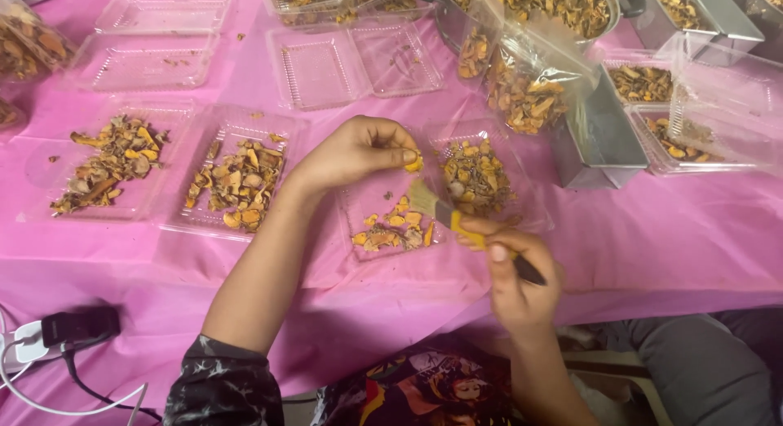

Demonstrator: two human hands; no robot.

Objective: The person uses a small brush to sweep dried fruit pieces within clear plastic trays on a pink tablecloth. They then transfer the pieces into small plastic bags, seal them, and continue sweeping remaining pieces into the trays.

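**Brushing a small yellow piece over an open tray**

Holding that yellow piece [413, 161] by your fingertips alone is where this could slip: your left hand [359, 153] pinches it narrowly between thumb and forefinger, above the middle clear tray [359, 210], and a firm stroke from the brush [457, 222] could flick it out of the pinch and onto the pink tabletop [652, 230]. From the head view, the only one you have, the bristles sit just below and beside the piece, and you cannot tell whether they touch it. Your right hand [518, 279] is closed around the brush's dark handle, fingers wrapped, thumb on top near the yellow band.

Dust or flakes brushed off may land among the cleaned slices [395, 229] lying in the tray beneath, since you work directly over them. The hinged half of that tray holds a mixed brown heap [475, 180] just beside your left fingertips; a loose elbow could nudge it and spill the two sorts together.

Your left forearm crosses close to the filled tray [236, 181] on that side, so a wide sweep might drag its rim. Cables and a plug [77, 328] lie at the tabletop's near edge, well apart from your hands
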